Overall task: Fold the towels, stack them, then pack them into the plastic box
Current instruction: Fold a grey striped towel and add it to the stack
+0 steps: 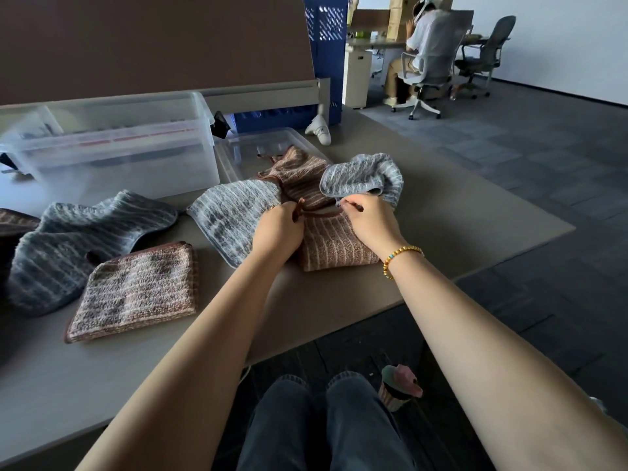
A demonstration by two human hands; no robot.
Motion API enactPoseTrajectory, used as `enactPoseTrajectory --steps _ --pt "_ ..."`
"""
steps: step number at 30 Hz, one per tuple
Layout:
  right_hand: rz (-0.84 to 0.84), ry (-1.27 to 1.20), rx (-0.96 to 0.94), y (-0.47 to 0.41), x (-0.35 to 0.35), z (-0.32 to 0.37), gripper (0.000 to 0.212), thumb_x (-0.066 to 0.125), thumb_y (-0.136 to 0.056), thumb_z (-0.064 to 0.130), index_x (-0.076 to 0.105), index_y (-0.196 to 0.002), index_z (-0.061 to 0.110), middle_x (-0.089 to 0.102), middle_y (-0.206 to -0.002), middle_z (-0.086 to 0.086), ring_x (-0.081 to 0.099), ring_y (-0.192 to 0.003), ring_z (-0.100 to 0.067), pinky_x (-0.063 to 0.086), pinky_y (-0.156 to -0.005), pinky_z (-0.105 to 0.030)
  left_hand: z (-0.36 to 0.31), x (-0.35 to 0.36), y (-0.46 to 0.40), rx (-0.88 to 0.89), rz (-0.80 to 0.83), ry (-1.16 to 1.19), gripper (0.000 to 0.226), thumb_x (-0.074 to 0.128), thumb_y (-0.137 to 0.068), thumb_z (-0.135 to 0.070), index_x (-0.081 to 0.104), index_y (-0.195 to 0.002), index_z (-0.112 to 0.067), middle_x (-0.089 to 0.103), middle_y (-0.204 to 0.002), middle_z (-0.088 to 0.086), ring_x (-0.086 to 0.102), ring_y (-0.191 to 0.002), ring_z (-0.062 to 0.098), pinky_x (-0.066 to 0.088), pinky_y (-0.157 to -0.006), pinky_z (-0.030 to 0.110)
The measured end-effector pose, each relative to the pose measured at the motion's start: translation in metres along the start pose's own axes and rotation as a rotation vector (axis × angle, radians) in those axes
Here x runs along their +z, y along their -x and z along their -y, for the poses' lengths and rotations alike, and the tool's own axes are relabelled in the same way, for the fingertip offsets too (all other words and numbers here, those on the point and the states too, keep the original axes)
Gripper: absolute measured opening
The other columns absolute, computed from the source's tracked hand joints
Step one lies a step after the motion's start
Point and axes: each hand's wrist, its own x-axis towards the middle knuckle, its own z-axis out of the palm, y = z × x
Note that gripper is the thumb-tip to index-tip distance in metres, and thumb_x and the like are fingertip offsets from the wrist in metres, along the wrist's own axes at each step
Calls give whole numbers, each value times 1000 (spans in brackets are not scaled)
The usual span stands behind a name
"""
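Near the right edge of the table [441, 239], both hands work on one heap of towels. The left hand [278, 229] is closed on the edge of a grey towel [231, 215], and the right hand [370, 219] pinches the brown towel [333, 246] with fingertips [350, 203] near its hanging loop [300, 209]. A second grey towel [363, 176] lies crumpled on the far end of the heap. One folded towel [136, 294] rests already toward the front edge, with a loose grey towel [68, 239] beside it on the left. The plastic box [112, 144] stands at the back edge, and its lid [258, 144] lies just beside it.

I think the step is to separate one towel from the heap. It is better to lift it free first, then spread it flat on a bare part of the table, align the corners, tuck the loop inside, and press each fold. Pulling too quickly may drag the other towels off the edge.
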Motion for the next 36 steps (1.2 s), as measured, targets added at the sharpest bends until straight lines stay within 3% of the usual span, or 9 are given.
enactPoseTrajectory --steps 5,9,12,17,20,22,28,31,36 --pt "96 -37 125 -14 1 -4 26 47 -97 24 66 -101 7 66 -82 -9 50 -56 -14 43 -63 -29 -3 -5 -3 -61 13 43 24 47 -94 -16 63 -105 -2 66 -103 19 60 -94 33 40 -68 29" --pt "76 -37 156 -14 3 -5 24 49 -95 21 67 -92 5 64 -79 -8 57 -68 -22 49 -69 -33 -3 -5 -4 -74 3 51 25 48 -94 -14 64 -111 -4 67 -106 17 61 -96 32 43 -71 30" --pt "62 67 149 -12 6 -4 31 51 -92 16 55 -62 6 54 -61 -9 52 -62 -24 43 -62 -31 -3 -3 -1 -53 14 17 27 49 -93 -12 65 -114 -6 67 -107 17 61 -97 33 49 -78 36" --pt "49 19 214 -10 -1 -2 23 52 -94 23 61 -109 7 64 -106 -7 60 -99 -26 50 -83 -36 -1 -5 -2 -54 42 40 35 52 -92 -23 55 -123 -7 62 -117 16 56 -108 32 42 -80 31" --pt "-17 -43 266 2 -11 -4 30 42 -98 27 58 -112 6 64 -111 -12 60 -104 -30 46 -80 -32 0 -12 11 -35 -145 40 38 46 -95 -28 51 -129 -13 54 -122 16 49 -114 31 41 -89 34" --pt "-53 -83 299 11 -16 -6 33 37 -100 26 58 -113 5 63 -109 -14 59 -102 -30 42 -76 -30 -1 -16 25 -47 -198 65 32 41 -96 -28 55 -122 -14 58 -116 17 55 -104 32 44 -82 34" --pt "-82 -156 329 38 -23 0 39 36 -100 25 36 -63 11 37 -59 -1 40 -57 -20 32 -62 -29 -5 -15 59 -144 -76 139 42 41 -96 -41 53 -121 -9 63 -114 14 59 -105 31 43 -78 33" --pt "-73 -193 367 47 -29 1 43 39 -97 22 28 -56 15 33 -54 -2 32 -49 -17 29 -58 -29 -11 -19 64 -201 -73 249 47 45 -95 -39 46 -130 -7 56 -128 14 53 -116 30 41 -86 31" --pt "16 -313 432 55 -32 9 49 49 -94 21 23 -53 18 22 -52 0 23 -48 -16 23 -40 -23 -19 -14 73 -231 -16 231 49 53 -93 -33 39 -133 -10 53 -130 11 54 -114 29 39 -80 30"
